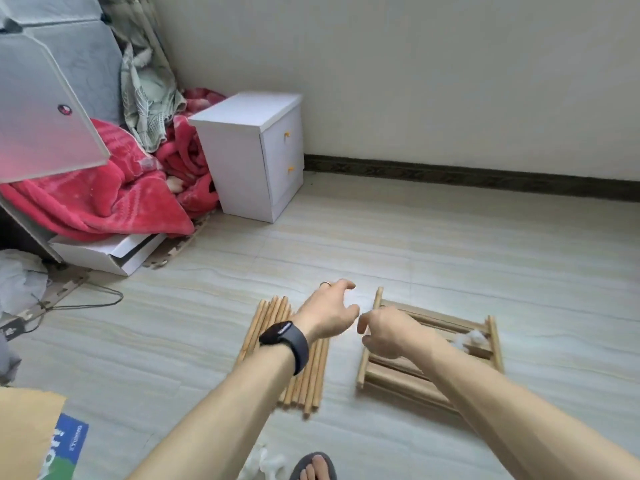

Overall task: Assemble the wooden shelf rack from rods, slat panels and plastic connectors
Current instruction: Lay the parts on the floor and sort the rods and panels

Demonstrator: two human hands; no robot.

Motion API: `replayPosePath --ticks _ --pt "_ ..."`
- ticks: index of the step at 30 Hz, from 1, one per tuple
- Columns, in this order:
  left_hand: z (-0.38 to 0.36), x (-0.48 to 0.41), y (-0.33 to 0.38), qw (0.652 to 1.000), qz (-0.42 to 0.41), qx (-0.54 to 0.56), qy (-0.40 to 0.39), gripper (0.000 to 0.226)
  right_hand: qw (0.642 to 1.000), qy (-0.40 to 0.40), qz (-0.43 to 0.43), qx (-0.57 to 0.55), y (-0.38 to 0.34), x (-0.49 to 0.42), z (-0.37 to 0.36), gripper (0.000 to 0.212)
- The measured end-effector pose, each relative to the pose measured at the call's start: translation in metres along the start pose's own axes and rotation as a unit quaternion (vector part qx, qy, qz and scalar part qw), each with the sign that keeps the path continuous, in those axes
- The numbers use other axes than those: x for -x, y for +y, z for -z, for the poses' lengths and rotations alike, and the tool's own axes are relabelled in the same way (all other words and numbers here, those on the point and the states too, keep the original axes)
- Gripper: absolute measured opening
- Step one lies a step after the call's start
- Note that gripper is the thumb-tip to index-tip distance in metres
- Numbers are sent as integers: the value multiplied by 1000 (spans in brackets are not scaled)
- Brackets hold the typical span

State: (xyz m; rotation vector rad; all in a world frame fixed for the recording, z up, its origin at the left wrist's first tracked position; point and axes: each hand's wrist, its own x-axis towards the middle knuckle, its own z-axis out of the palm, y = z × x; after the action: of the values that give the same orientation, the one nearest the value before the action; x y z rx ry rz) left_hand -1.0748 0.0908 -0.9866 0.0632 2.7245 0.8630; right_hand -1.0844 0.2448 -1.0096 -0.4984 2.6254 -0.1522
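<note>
While a sandalled foot (313, 467) shows at the bottom edge, both forearms reach forward over the floor. Left hand (329, 313), wearing a watch, hovers with fingers loosely spread and holds nothing, above the far end of the bundled rods (313, 382). Right hand (388, 336), just beside it but apart, curls its fingers over the left rail of the stacked slat panels (391, 372); whether it grips cannot be told. Upper left: white nightstand (242, 157), red blanket (114, 199).
</note>
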Motion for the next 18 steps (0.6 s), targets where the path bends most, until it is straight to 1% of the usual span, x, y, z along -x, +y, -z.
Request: replayPosePath --ticks 4,8,11,13,18 --pt "2 -32 79 992 -70 -101 10 56 997 58 -51 13 66 34 35 37" --pt "-26 -51 128 979 -122 -161 -9 55 989 73 -125 -20 144 68 35 38" --pt "-64 -59 141 969 -136 -200 -48 53 981 69 -170 -63 196 91 10 37" --pt "-92 -66 141 964 -134 -214 -80 53 974 60 -198 -95 223 101 -14 40" --pt "-163 -96 126 963 -113 -196 -146 53 958 17 -242 -151 263 94 -84 47"
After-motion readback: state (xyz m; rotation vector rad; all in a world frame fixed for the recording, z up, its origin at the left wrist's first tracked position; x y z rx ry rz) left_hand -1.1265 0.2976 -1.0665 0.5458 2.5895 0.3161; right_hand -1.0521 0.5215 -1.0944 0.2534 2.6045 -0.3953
